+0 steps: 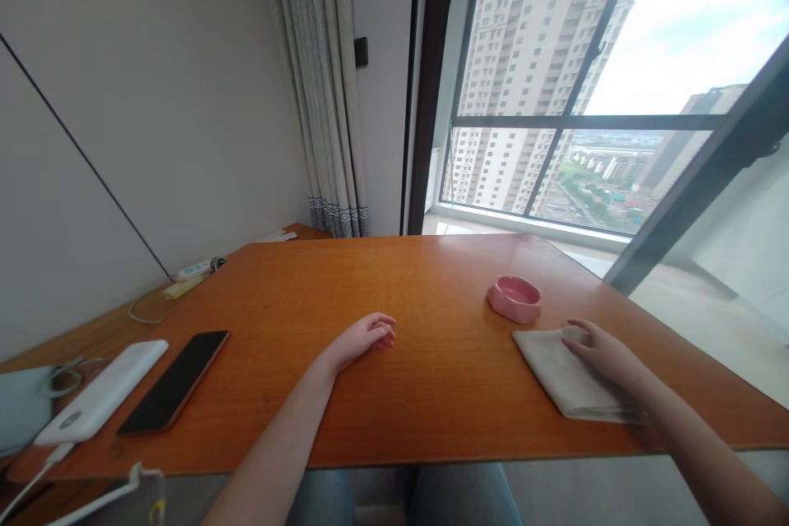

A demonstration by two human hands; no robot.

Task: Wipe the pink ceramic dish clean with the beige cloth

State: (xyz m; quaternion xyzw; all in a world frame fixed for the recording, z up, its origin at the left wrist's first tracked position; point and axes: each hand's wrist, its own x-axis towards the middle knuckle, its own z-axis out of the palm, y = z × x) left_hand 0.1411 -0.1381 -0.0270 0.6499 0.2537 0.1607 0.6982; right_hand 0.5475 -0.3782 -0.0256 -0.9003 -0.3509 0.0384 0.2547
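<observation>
My left hand [363, 335] rests over the middle of the wooden table, fingers loosely bent, with nothing in it. On the right, my right hand [597, 349] lies on a folded beige cloth [551, 370]. A gap shows between its thumb and index finger, and the other fingers are partly hidden. Just beyond the cloth sits a pink faceted bowl [515, 300], which looks like an ashtray; neither hand touches it.
A dark-screened phone [176, 382] and a white power bank [104, 390] with a cable plugged in lie at the table's left. Behind them is a power strip [194, 269]. The table's front edge [419, 458] runs above my knees. A window frame stands at the right.
</observation>
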